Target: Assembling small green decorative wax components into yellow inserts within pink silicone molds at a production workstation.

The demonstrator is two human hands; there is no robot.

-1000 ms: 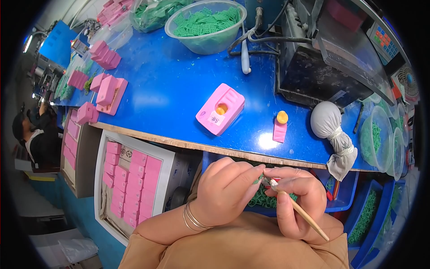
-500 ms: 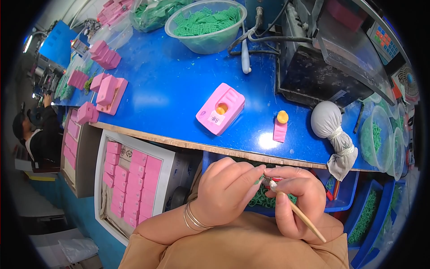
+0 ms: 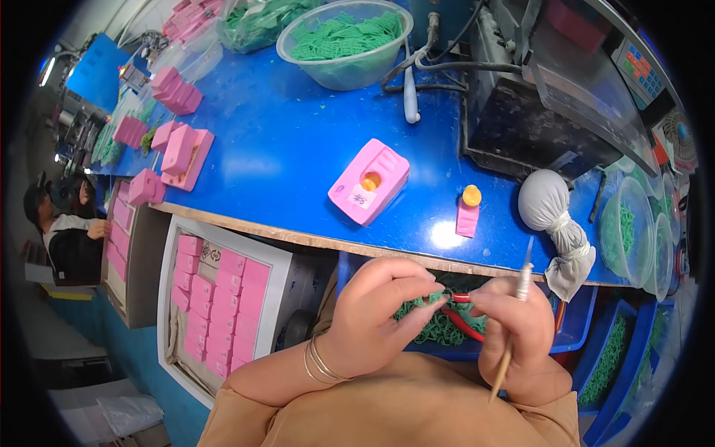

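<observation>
Green piece [image 3: 432, 299] sits at the fingertips of the left hand [image 3: 381, 309], pinched between thumb and forefinger. Just to its right, the right hand [image 3: 523, 324] curls around a knife [image 3: 502, 371], blade pointing away from the body, its fingers also at a handle of red pliers [image 3: 465, 326]; whether their tips touch the piece is hard to tell. Below is a blue tray [image 3: 580, 328] of green strands [image 3: 439, 331]. Beyond, on the blue table [image 3: 283, 171], lie a pink mould [image 3: 386, 188], a pink strip [image 3: 467, 221] with a yellow top and, near the edge, a grey bag [image 3: 544, 200]. Farther back stand a bowl [image 3: 350, 73] of green mesh and a black machine [image 3: 536, 123]. Pink blocks [image 3: 223, 313] fill a box at left; another person [image 3: 71, 238] sits past it.
</observation>
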